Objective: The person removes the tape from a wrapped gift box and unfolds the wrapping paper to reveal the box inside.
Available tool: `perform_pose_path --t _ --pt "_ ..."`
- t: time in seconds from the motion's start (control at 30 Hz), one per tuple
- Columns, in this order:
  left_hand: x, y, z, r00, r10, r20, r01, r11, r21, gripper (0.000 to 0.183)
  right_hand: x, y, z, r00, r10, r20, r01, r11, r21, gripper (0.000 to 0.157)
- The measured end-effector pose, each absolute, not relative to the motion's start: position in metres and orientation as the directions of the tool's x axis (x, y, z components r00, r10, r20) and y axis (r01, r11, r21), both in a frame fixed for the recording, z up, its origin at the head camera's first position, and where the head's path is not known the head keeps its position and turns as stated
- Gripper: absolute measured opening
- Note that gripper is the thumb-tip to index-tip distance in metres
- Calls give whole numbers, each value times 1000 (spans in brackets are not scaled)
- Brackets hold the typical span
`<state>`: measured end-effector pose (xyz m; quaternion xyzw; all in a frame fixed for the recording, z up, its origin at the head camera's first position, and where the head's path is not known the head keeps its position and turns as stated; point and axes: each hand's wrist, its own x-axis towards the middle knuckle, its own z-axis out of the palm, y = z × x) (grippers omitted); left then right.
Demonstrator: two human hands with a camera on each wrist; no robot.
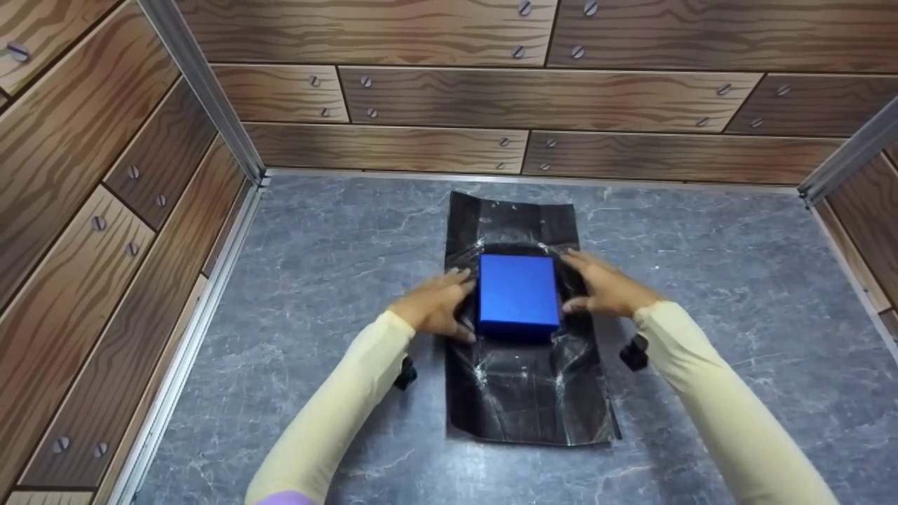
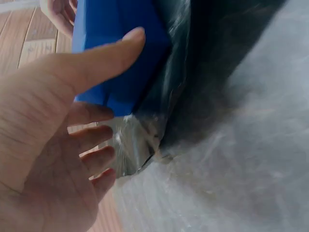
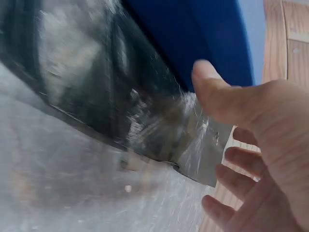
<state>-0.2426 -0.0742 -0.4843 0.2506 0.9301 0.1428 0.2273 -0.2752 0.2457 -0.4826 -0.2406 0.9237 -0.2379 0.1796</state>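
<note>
A blue box (image 1: 518,289) lies on a creased, shiny black plastic sheet (image 1: 523,400) in the head view. To its left is my left hand (image 1: 436,303), fingers spread and relaxed, with a small gap to the box. On the other side my right hand (image 1: 607,285) hovers over the sheet's right edge, thumb and fingers apart. Seen from the left wrist, the thumb overlaps the blue box (image 2: 120,53) in the picture; contact cannot be made out. From the right wrist, the thumb tip stands close by the side of the box (image 3: 212,38).
The grey marbled surface (image 1: 337,231) surrounds the sheet. Wood-patterned panels (image 1: 421,98) rise at the back and on both sides, with metal rails (image 1: 217,105) at the corners. A small black device (image 1: 634,353) hangs below each wrist.
</note>
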Motion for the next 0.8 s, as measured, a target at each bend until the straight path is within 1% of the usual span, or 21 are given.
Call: perform_pose_path --t 0.13,0.23,0.37,0.47,0.57,0.8 --pt "-226 -75 -492 -737 541 -406 404 833 377 117 -255 247 -489 -796 -537 -281 -333 775 -538 118" --pt "-218 -76 -497 -717 536 -447 423 843 333 129 -243 246 -496 -764 -571 -300 -379 774 -507 131" --pt "-213 -78 -503 -714 514 -475 446 857 256 140 -232 245 -505 -737 -602 -308 -441 773 -455 144" --pt "-211 -79 -508 -720 505 -476 468 860 204 145 -228 244 -510 -729 -605 -319 -455 777 -435 148" --pt "-209 -80 -512 -727 507 -463 488 856 170 148 -227 245 -515 -730 -607 -315 -458 776 -434 149" --pt "-208 -80 -517 -734 515 -443 498 852 164 149 -227 250 -522 -731 -612 -302 -459 768 -446 148"
